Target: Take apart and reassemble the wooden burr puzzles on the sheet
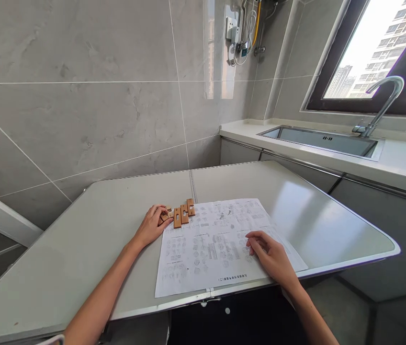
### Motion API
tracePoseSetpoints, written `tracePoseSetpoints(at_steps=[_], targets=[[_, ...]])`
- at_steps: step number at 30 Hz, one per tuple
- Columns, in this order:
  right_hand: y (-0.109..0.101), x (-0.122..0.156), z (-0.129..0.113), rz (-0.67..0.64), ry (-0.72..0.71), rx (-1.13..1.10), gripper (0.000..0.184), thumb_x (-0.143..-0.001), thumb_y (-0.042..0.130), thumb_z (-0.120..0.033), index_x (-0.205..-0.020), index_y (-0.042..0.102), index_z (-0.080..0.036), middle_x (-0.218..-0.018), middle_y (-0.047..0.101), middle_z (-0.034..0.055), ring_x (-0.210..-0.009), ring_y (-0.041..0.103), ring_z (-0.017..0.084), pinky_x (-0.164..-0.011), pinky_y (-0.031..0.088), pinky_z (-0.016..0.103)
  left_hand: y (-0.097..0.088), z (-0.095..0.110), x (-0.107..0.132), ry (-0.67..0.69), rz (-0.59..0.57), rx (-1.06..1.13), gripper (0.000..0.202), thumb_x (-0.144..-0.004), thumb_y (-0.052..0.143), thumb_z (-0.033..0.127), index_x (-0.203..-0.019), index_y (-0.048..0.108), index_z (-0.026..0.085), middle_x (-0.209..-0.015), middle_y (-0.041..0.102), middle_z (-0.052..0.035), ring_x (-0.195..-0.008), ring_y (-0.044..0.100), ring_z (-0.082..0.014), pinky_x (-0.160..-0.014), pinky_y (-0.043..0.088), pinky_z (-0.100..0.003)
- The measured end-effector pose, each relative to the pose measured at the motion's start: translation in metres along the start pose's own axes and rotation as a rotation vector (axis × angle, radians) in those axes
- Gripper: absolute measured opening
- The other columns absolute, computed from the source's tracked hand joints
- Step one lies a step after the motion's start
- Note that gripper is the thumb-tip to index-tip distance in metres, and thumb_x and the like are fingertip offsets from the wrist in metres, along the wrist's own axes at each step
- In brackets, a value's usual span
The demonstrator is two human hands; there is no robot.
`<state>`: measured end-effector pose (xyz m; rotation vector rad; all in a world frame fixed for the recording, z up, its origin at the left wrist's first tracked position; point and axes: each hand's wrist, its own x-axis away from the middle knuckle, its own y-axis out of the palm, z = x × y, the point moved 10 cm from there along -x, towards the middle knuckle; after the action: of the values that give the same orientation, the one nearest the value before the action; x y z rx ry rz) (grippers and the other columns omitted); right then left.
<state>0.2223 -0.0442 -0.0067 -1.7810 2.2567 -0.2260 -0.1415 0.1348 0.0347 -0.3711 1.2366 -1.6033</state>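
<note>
Three slotted wooden pieces (184, 214) are laid side by side in a stepped row at the far left corner of a printed sheet (196, 282); whether their edges touch cannot be told. More wooden parts (167, 216) are partly covered by the left hand (152, 224), just beside the row. From their small size and wood grain, the pieces are judged light and stiff, fairly smooth, unlikely to be bent, though the thin strips beside the cut-outs might be chipped if forced. They are best taken by the two long edges, pinched between thumb and fingertip, with the slots left free.

The left fingers are curved over the covered parts; whether these are gripped or only touched cannot be told. The right hand (270, 254) is held over the right part of the sheet, its fingers loosely bent and nothing seen in them. The sheet is judged light, limp and easily creased or slid, so it is best held flat by a margin. It is spread on a pale, smooth table (81, 268), beyond which a tiled wall (117, 120) is seen.
</note>
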Motion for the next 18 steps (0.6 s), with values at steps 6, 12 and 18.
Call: tracePoseSetpoints(at_steps=[6, 12, 18], targets=[[0.0, 0.0, 0.0, 0.0, -0.002, 0.009, 0.026, -0.099, 0.056, -0.046, -0.105, 0.067, -0.023, -0.082, 0.07, 0.0037, -0.081, 0.066, 0.021, -0.074, 0.049, 0.031, 0.004, -0.014, -0.001, -0.089, -0.009, 0.019, 0.061, -0.093, 0.062, 0.058, -0.142, 0.045, 0.027, -0.132, 0.06, -0.0106, -0.123, 0.058, -0.0301, -0.103, 0.049, -0.047], [-0.001, 0.0, -0.002, 0.007, -0.012, 0.008, 0.027, -0.099, 0.056, -0.046, -0.104, 0.068, -0.022, -0.082, 0.071, 0.0046, -0.081, 0.068, 0.022, -0.072, 0.051, 0.031, 0.003, -0.018, -0.002, -0.116, 0.015, 0.014, 0.053, -0.094, 0.058, 0.055, -0.138, 0.05, 0.026, -0.135, 0.063, -0.0092, -0.127, 0.054, -0.0308, -0.106, 0.046, -0.048], [-0.002, -0.001, -0.001, 0.011, -0.027, 0.013, 0.028, -0.099, 0.056, -0.047, -0.104, 0.068, -0.022, -0.081, 0.071, 0.0049, -0.081, 0.068, 0.022, -0.071, 0.052, 0.031, 0.006, -0.024, -0.003, -0.13, 0.018, 0.072, 0.057, -0.095, 0.058, 0.053, -0.142, 0.043, 0.024, -0.147, 0.056, -0.0119, -0.139, 0.048, -0.031, -0.115, 0.041, -0.052]])
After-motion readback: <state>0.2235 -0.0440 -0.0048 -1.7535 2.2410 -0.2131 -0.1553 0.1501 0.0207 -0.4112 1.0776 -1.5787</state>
